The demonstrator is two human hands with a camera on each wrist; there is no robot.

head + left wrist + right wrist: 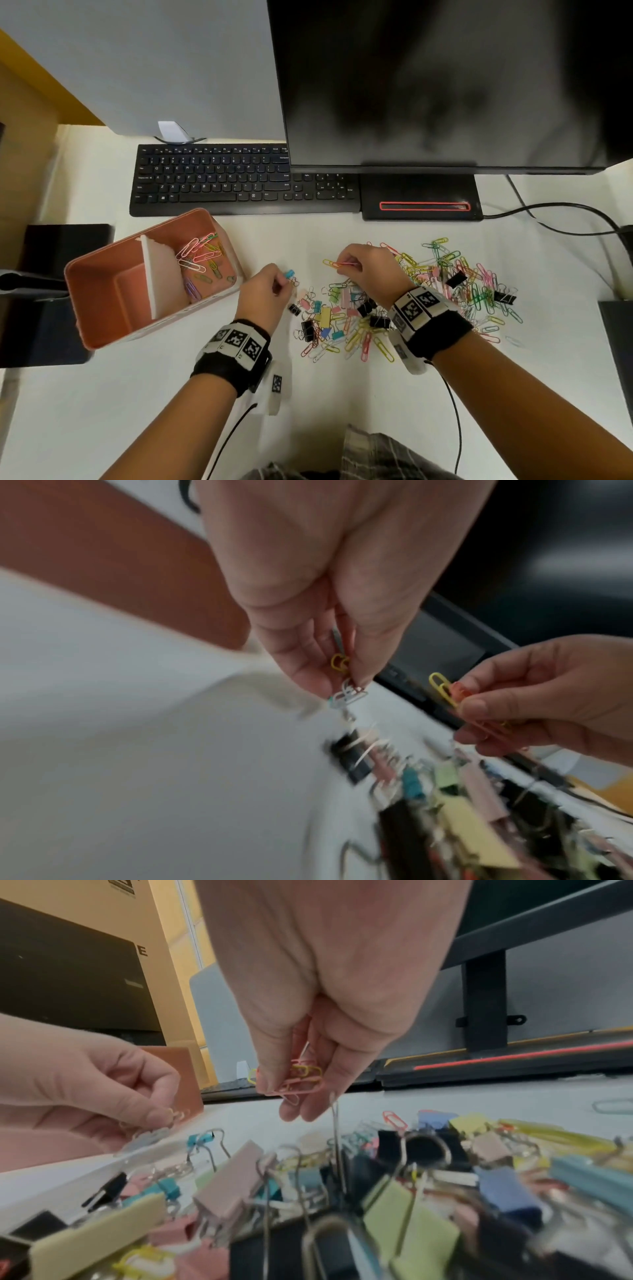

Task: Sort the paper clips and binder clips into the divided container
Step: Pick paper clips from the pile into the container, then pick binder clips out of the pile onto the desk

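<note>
A pink divided container [96, 301] stands at the left, split by a white divider [161, 274]. Its right compartment holds several coloured paper clips [202, 257]; the left one looks bare. A mixed pile of paper clips and binder clips [376, 308] [377, 1191] covers the desk at centre right. My left hand [282, 282] [342, 685] pinches a few small paper clips [346, 696] just left of the pile, next to a small blue binder clip [290, 273]. Over the pile's far edge, my right hand [342, 263] [301, 1093] pinches yellow and pink paper clips [303, 1074].
A black keyboard [239, 178] lies behind the container, and a monitor [445, 85] on its base [421, 198] stands behind the pile. Cables [565, 219] run off to the right. Dark objects sit at the left edge [51, 291] and right edge [616, 325].
</note>
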